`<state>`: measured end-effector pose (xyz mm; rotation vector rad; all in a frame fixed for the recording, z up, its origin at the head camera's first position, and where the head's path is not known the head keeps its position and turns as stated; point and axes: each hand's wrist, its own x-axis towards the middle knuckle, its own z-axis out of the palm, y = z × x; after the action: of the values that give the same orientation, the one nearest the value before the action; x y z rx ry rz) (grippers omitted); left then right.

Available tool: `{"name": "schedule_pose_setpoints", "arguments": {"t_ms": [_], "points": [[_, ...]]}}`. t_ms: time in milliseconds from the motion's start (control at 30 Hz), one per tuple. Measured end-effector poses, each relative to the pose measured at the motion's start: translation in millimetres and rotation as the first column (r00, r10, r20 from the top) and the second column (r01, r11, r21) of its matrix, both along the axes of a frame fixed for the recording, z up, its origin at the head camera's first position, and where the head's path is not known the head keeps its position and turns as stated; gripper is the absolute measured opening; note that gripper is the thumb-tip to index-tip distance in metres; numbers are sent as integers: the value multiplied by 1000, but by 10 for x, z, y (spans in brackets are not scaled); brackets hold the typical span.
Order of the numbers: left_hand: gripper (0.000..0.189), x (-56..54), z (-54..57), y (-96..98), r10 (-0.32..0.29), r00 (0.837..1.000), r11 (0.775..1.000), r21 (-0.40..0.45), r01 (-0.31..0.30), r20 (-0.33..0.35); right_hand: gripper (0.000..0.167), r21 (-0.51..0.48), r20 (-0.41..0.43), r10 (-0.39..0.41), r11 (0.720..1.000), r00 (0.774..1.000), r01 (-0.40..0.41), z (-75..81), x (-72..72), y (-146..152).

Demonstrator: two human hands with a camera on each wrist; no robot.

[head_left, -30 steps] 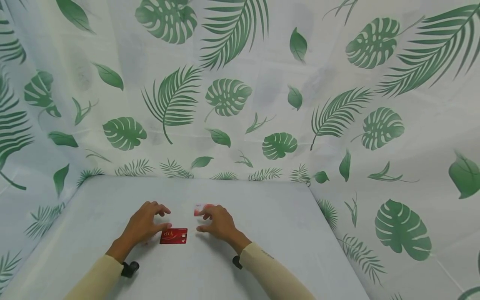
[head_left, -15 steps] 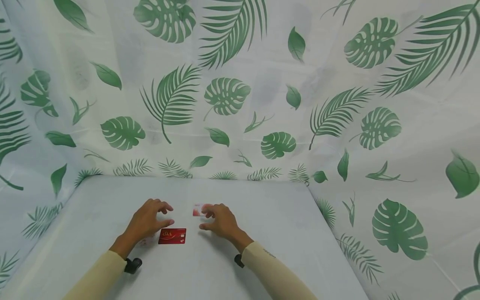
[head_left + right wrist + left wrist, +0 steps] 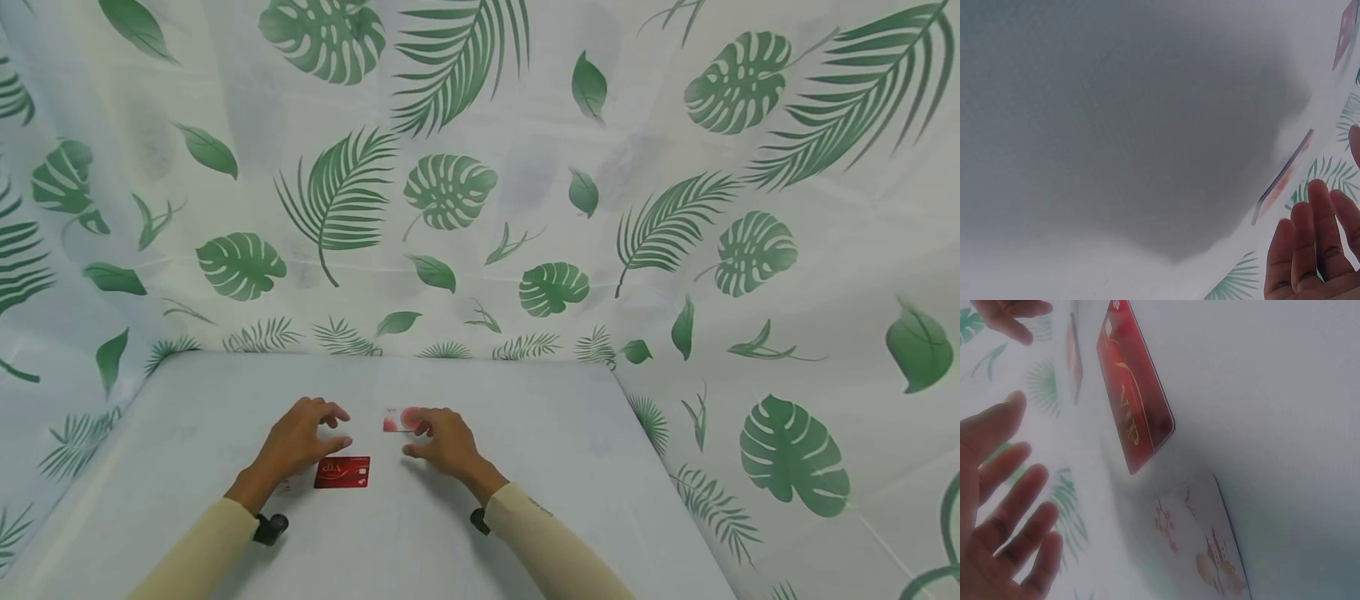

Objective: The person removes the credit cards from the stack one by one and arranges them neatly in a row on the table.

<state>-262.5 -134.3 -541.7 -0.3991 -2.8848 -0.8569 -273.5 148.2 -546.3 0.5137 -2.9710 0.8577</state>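
Observation:
A red VIP card [image 3: 342,472] lies flat on the white table in the middle of the head view. Just behind and left of it hovers my left hand [image 3: 300,437], fingers loosely bent and holding nothing. Below that hand the left wrist view shows a white card with a blossom print [image 3: 1200,537], mostly hidden by the wrist in the head view. Farther back is a white card with pink-red shapes [image 3: 397,419]. My right hand [image 3: 446,442] is raised over its right end, with relaxed fingers and an empty grasp; its fingertips overlap the card in the head view.
A pale table surface [image 3: 525,400] stretches around the cards. White cloth with green leaf prints [image 3: 480,275] rises behind it and on both sides. Dark wrist cameras [image 3: 272,528] sit below the cuffs of both light sleeves.
Both hands have shifted slightly right relative to the cards, uncovering more of the pink-and-white card. The left thumb has moved up from the red card's corner. The cards stay on the table.

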Motion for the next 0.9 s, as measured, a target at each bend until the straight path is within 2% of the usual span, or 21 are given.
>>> {"name": "schedule_pose_setpoints", "arguments": {"t_ms": [233,400,700,900], "points": [[38,-37,-16,47,-18,1000,1000,-5,18,-12,52,5,5,-21,1000,1000,21,-32,-27,46],[38,-58,-18,100,-11,1000,1000,-9,11,-8,49,4,15,-36,999,999,36,-37,-33,56],[37,-97,-21,177,-26,999,1000,-5,27,20,47,-6,36,-53,999,998,53,-24,-48,53],[36,-116,-22,216,-50,998,999,11,50,32,45,-13,16,-46,999,999,46,-59,-68,43]]}}
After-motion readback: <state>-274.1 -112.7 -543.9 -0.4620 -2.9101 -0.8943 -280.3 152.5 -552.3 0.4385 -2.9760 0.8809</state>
